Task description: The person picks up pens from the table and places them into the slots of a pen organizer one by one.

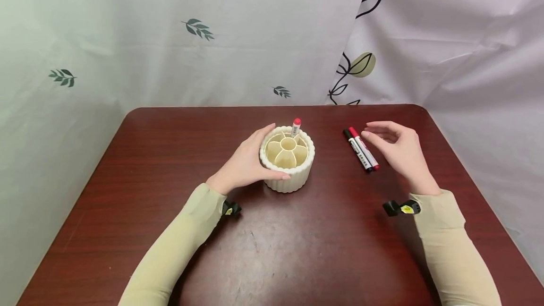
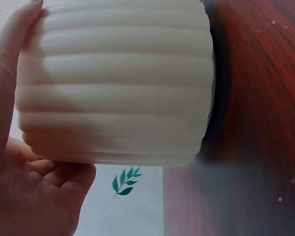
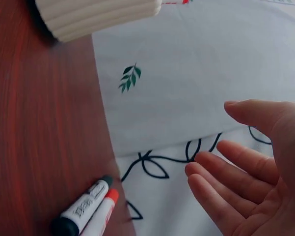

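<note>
A round cream pen holder [image 1: 293, 181] with ribbed walls and several petal-shaped compartments stands mid-table. My left hand [image 1: 248, 159] grips its left side, thumb along the front and fingers round the back; the ribbed wall [image 2: 118, 83] fills much of the left wrist view. One red-capped marker [image 1: 296, 127] stands upright in a rear compartment. To the right, a black-capped marker [image 1: 358, 150] and a red-capped marker [image 1: 364, 148] lie side by side on the table. Just right of these is my right hand [image 1: 399, 148], fingers relaxed, nothing in its grasp; the right wrist view shows its bare palm [image 3: 255, 206].
The dark red wooden table [image 1: 170, 155] ends at a far edge in front of a pale curtain [image 1: 238, 60] printed with leaves. Each wrist wears a small black camera, such as the right one [image 1: 401, 208] by the sleeve cuff.
</note>
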Motion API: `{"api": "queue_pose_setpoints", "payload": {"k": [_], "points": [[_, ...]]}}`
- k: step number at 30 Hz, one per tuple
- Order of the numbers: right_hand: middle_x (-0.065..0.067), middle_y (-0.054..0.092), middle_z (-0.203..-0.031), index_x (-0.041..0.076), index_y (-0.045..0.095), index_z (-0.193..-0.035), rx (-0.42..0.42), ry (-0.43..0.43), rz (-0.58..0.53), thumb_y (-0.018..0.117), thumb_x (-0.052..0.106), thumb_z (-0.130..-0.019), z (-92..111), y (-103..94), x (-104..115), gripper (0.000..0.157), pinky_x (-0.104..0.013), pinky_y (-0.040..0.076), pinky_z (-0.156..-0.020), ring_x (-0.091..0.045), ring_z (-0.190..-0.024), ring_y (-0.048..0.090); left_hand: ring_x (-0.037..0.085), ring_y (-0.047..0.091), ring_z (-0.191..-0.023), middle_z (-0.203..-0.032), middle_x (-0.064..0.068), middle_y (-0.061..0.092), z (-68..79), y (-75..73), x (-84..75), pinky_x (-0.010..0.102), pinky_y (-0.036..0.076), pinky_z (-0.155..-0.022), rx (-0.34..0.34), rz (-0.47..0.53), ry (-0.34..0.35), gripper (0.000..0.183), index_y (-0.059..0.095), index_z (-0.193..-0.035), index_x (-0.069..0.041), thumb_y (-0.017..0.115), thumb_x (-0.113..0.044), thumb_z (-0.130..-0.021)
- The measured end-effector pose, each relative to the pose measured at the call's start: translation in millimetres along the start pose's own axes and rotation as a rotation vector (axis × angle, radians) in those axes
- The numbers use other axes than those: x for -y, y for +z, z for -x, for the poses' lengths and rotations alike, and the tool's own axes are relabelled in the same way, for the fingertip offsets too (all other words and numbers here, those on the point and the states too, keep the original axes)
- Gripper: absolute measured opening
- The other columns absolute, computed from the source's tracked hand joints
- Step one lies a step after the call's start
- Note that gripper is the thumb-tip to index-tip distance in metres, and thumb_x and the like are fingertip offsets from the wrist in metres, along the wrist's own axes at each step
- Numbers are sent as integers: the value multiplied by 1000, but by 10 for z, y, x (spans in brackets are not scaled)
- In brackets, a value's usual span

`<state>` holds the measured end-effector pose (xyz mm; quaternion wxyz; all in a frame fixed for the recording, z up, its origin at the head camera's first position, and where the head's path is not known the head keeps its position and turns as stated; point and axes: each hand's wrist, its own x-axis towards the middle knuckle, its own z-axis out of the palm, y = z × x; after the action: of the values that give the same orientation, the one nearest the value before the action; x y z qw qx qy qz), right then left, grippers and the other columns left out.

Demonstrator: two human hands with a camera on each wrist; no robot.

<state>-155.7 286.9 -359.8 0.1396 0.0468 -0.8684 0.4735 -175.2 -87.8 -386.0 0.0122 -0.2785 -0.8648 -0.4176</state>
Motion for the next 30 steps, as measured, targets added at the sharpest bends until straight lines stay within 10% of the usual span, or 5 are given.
{"api": "queue_pose_setpoints", "payload": {"k": [30], "points": [[-14, 75, -102, 1, 73, -120, 190, 111, 190, 83, 31, -88, 202, 3, -456, 45, -13, 50, -68, 2, -82, 69, 9, 50, -126, -144, -9, 51, -60, 39, 88, 39, 43, -104, -59, -1, -2, 126, 42, -153, -12, 94, -66, -52]]}}
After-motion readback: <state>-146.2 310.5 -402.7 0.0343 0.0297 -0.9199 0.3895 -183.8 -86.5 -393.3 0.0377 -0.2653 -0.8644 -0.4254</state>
